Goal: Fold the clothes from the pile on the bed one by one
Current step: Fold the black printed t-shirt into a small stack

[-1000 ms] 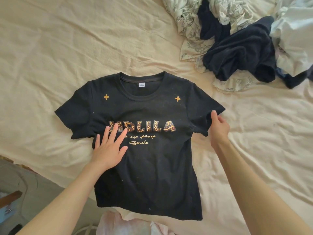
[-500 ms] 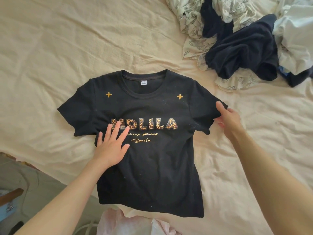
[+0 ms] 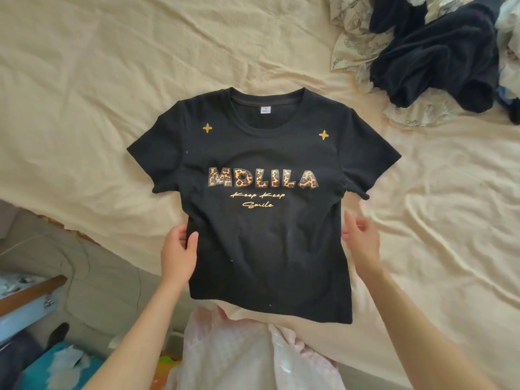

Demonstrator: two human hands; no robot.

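While the black short-sleeved cotton T-shirt (image 3: pixel 264 220) lies flat at frame centre on the cream sheet (image 3: pixel 84 80), the left hand (image 3: pixel 178 253) pinches its left side edge; the right hand (image 3: pixel 361 242), fingers loosely together, touches the right edge.

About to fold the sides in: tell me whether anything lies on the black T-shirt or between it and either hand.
Nothing visible does. The black T-shirt lies flat, print up, with nothing on it. The left hand already touches its left side edge; the right hand is at the right edge. The clothes pile sits apart, far right.
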